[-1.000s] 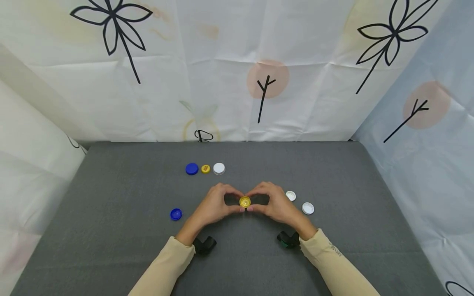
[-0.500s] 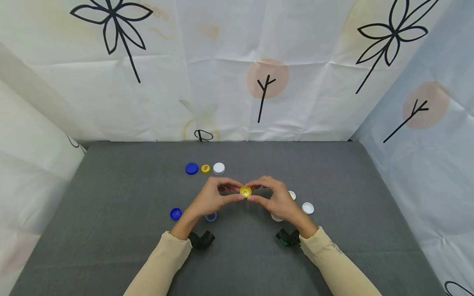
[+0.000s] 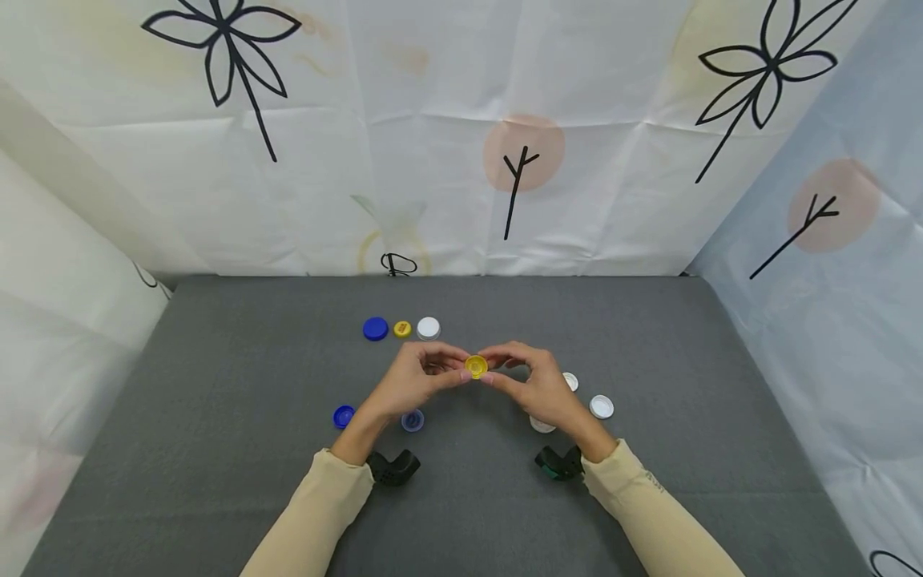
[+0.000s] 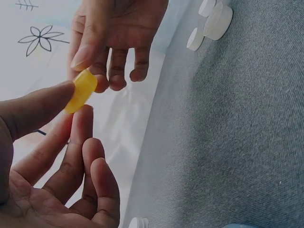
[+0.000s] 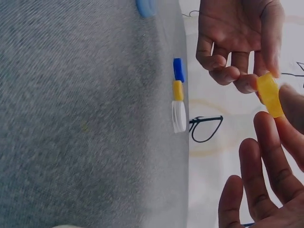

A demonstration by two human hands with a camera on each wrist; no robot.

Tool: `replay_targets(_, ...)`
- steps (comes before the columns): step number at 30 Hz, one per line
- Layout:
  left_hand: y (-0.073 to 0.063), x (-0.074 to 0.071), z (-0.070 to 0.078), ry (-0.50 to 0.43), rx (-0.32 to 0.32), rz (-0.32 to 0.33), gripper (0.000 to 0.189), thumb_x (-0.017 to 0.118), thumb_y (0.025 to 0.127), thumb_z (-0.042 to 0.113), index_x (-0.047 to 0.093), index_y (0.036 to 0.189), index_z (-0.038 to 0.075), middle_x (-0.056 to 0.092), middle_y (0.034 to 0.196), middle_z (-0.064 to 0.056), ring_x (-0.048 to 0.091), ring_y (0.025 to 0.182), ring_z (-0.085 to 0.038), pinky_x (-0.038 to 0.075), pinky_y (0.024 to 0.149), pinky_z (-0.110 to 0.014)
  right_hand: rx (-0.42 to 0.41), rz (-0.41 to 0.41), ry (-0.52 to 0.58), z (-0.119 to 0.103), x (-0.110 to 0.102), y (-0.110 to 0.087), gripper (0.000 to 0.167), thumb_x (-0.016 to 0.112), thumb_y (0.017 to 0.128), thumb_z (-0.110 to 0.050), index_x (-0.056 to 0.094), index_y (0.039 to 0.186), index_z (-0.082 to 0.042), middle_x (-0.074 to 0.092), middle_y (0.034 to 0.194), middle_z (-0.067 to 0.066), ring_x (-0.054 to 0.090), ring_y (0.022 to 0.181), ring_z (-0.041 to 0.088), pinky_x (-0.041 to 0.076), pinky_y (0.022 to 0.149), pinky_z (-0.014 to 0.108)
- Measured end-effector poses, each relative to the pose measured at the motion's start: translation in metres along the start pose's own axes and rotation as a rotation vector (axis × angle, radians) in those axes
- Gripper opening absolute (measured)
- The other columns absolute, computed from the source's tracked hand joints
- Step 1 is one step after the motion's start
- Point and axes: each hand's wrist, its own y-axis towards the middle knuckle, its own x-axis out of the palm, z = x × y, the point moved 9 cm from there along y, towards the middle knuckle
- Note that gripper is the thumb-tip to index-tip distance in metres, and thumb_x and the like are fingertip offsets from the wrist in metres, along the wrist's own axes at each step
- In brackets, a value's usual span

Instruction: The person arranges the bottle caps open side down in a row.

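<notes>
A small round yellow bottle cap (image 3: 476,367) is held up between both hands, its hollow side facing the head camera. My left hand (image 3: 413,380) pinches its left edge between thumb and fingers. From the other side my right hand (image 3: 532,385) pinches the right edge in the same way. Both wrist views show the yellow cap (image 4: 81,91) side-on, raised off the table, with the fingertips of both hands on it. Below the left hand lies a translucent bluish cap (image 3: 413,421). A white cap (image 3: 542,425) is partly hidden under the right hand.
At the back, a blue cap (image 3: 375,328), a yellow cap (image 3: 402,329) and a white cap (image 3: 429,328) form a row. Another blue cap (image 3: 343,416) lies left. Two white caps, one a hollow cap (image 3: 602,406), lie right on the grey table (image 3: 238,385).
Both hands have risen and moved slightly away from the body with the yellow cap, which now tilts a little differently. The translucent cap and the white cap below them have come into view.
</notes>
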Motion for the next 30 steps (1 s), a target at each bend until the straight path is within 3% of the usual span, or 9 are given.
replay_targets(9,0.0008,-0.0042,0.0021,0.008,0.016,0.045,0.016,0.075,0.093,0.006,0.075,0.108,0.003,0.072,0.096,-0.007,0.067,0.088,-0.021,0.057,0.077,-0.034,0.013,0.006,0.052,-0.0011,-0.0013,0.0057,0.016,0.072,0.094,-0.005,0.075,0.111,-0.007,0.072,0.1,0.003,0.066,0.095,0.019,0.051,0.089,0.051)
replay_targets(16,0.0006,-0.0041,-0.0013,-0.006,-0.043,0.036,0.021,0.072,0.097,0.015,0.074,0.113,0.002,0.073,0.105,-0.008,0.069,0.099,-0.034,0.054,0.082,-0.049,-0.049,0.063,0.051,-0.005,-0.0038,0.0073,0.022,0.072,0.091,0.005,0.075,0.111,-0.003,0.07,0.101,0.009,0.064,0.095,0.023,0.05,0.088,0.056)
replay_targets(22,0.001,-0.003,-0.0048,-0.035,-0.087,0.018,0.028,0.073,0.096,0.016,0.072,0.119,0.001,0.073,0.112,-0.01,0.069,0.101,-0.025,0.054,0.087,-0.046,-0.096,0.078,0.066,-0.0068,-0.0033,0.0067,0.024,0.071,0.089,0.01,0.074,0.111,0.001,0.071,0.102,0.013,0.064,0.095,0.029,0.05,0.086,0.055)
replay_targets(25,0.0025,-0.0032,-0.0035,-0.04,-0.063,0.019,0.028,0.074,0.094,0.012,0.072,0.119,-0.001,0.072,0.109,-0.012,0.07,0.096,-0.022,0.056,0.084,-0.039,-0.071,0.055,0.062,-0.0052,-0.0021,0.0069,0.024,0.073,0.09,0.005,0.075,0.113,-0.002,0.072,0.104,0.009,0.064,0.097,0.031,0.05,0.087,0.056)
replay_targets(30,0.0052,-0.0058,0.0035,-0.012,0.034,0.052,0.03,0.079,0.089,0.006,0.072,0.117,-0.004,0.072,0.105,-0.014,0.068,0.091,-0.022,0.057,0.082,-0.034,-0.003,0.014,0.014,-0.001,-0.0002,0.009,0.027,0.078,0.09,-0.007,0.075,0.116,-0.007,0.071,0.107,0.005,0.066,0.098,0.028,0.051,0.088,0.055)
